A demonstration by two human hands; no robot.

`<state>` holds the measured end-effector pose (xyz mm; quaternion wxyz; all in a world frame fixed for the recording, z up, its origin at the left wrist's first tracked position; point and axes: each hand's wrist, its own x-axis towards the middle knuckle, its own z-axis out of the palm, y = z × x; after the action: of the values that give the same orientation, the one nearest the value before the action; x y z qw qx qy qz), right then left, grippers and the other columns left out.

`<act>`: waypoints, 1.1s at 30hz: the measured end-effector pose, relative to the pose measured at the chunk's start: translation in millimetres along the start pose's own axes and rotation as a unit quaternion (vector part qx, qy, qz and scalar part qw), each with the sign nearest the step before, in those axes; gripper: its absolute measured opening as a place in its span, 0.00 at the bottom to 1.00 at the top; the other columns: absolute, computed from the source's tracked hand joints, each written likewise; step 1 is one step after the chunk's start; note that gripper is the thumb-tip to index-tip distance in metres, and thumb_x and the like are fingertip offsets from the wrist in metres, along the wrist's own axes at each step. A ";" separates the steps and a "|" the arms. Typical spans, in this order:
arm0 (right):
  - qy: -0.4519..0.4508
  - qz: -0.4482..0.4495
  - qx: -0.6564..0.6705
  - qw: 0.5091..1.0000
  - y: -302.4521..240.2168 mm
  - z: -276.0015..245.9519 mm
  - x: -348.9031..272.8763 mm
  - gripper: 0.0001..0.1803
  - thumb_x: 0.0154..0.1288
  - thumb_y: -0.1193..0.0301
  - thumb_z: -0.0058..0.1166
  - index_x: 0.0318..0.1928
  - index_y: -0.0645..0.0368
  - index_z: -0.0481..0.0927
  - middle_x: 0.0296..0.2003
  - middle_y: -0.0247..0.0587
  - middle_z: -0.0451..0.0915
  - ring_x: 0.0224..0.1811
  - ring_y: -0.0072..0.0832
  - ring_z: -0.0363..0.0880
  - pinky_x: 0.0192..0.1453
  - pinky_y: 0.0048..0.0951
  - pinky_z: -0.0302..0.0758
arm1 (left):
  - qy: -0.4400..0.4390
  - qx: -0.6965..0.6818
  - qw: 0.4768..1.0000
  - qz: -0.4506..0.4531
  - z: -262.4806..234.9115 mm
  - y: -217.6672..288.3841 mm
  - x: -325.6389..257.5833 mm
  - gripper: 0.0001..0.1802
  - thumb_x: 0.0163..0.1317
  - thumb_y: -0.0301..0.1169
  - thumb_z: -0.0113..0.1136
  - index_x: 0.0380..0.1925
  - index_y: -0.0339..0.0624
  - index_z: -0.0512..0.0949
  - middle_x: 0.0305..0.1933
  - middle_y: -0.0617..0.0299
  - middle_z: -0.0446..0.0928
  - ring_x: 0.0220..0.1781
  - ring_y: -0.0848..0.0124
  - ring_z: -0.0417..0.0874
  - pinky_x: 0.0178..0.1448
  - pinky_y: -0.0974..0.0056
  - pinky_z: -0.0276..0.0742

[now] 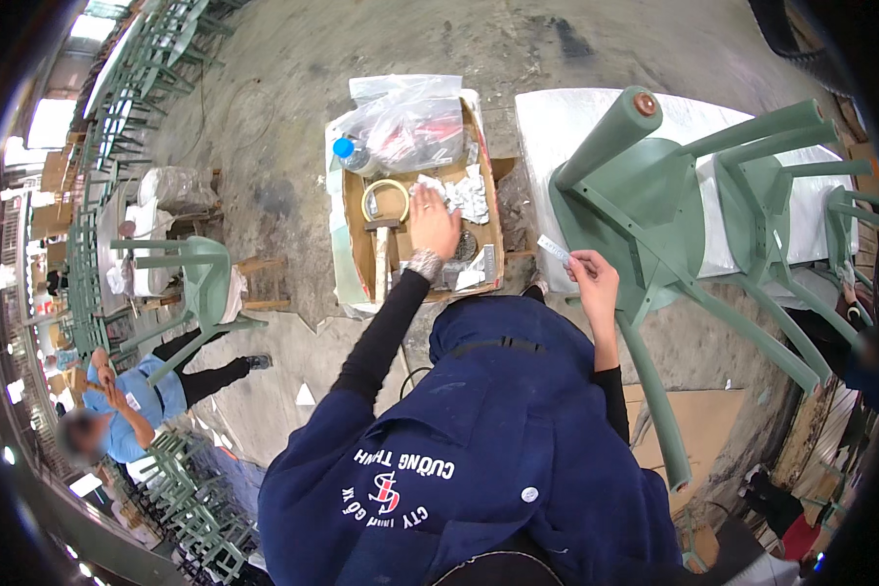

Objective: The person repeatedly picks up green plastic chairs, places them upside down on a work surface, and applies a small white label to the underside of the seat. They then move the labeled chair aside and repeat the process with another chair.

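Navy-blue cloth jacket sat nearest | left hand lay flat, unclenched, over crumpled white scraps in brown cardboard tray | right hand pinched small flat white strip, left of upturned green chair | I judged strip-readying underway; next move called for steady pinch

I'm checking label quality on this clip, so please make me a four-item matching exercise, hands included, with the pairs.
Column one
1. Left hand
2. Right hand
3. Hammer
4. Bottle cap

Column two
A. Blue
B. Holding a small pale strip
C. At the crumpled white paper
D. Lying in the cardboard box, nearer the person than the yellowish ring

Right pairs: 1-C, 2-B, 3-D, 4-A.
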<state>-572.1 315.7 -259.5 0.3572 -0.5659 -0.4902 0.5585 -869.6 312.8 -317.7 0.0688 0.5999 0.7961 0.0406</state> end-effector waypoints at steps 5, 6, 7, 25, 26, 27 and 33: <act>-0.033 -0.020 0.008 0.999 -18.9 15.6 0.2 0.07 0.62 0.74 0.55 0.37 0.67 0.79 0.28 0.36 0.81 0.29 0.17 0.78 0.34 0.18 0.74 | 0.137 -0.163 0.976 0.046 -25.1 14.9 -1.0 0.25 0.60 0.34 0.54 0.57 0.36 0.67 0.62 0.46 0.66 0.65 0.52 0.64 0.68 0.53 0.57; -0.034 -0.023 0.012 0.999 -22.4 18.1 0.3 0.07 0.62 0.74 0.55 0.37 0.67 0.79 0.27 0.35 0.81 0.28 0.16 0.77 0.34 0.18 0.74 | 0.162 -0.210 0.963 0.043 -39.8 12.4 -4.8 0.23 0.59 0.31 0.56 0.55 0.37 0.70 0.60 0.47 0.69 0.62 0.52 0.68 0.65 0.54 0.62; -0.036 -0.019 0.017 0.999 -23.8 19.0 -0.7 0.07 0.62 0.74 0.55 0.37 0.67 0.79 0.27 0.35 0.80 0.28 0.16 0.77 0.33 0.18 0.74 | 0.142 -0.272 0.951 0.024 -54.6 11.8 -13.2 0.16 0.52 0.27 0.62 0.44 0.40 0.77 0.47 0.52 0.76 0.49 0.54 0.76 0.54 0.55 0.69; -0.111 -0.021 0.015 0.993 -61.3 49.8 -14.6 0.07 0.61 0.77 0.54 0.37 0.68 0.80 0.27 0.37 0.81 0.28 0.17 0.79 0.33 0.19 0.74 | 0.079 -0.361 0.900 0.231 -97.7 26.7 -70.8 0.10 0.48 0.24 0.67 0.33 0.41 0.81 0.40 0.58 0.81 0.41 0.62 0.82 0.45 0.63 0.77; -0.099 -0.020 0.002 0.995 -60.8 51.8 -14.0 0.07 0.61 0.77 0.54 0.37 0.69 0.80 0.26 0.37 0.81 0.28 0.17 0.79 0.33 0.19 0.74 | 0.085 -0.347 0.910 0.207 -94.5 21.1 -71.0 0.09 0.48 0.24 0.67 0.32 0.41 0.81 0.40 0.58 0.81 0.41 0.61 0.82 0.45 0.63 0.77; -0.088 -0.019 -0.012 0.996 -60.2 53.6 -12.6 0.06 0.61 0.77 0.54 0.36 0.69 0.80 0.26 0.37 0.81 0.28 0.17 0.79 0.33 0.19 0.74 | 0.091 -0.334 0.920 0.184 -92.6 16.5 -70.6 0.08 0.49 0.23 0.66 0.32 0.41 0.81 0.41 0.58 0.81 0.42 0.61 0.82 0.45 0.63 0.77; -0.055 -0.027 -0.024 0.998 -39.4 56.5 -12.2 0.06 0.61 0.77 0.54 0.36 0.68 0.80 0.25 0.36 0.81 0.26 0.16 0.78 0.31 0.19 0.73 | 0.048 -0.177 0.979 0.089 -40.1 -0.4 -60.3 0.11 0.49 0.36 0.66 0.31 0.43 0.82 0.35 0.61 0.78 0.41 0.61 0.76 0.45 0.57 0.69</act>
<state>-632.5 306.4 -225.4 0.3311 -0.5297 -0.5369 0.5670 -860.0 255.5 -274.5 0.1313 0.6443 0.7220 0.2155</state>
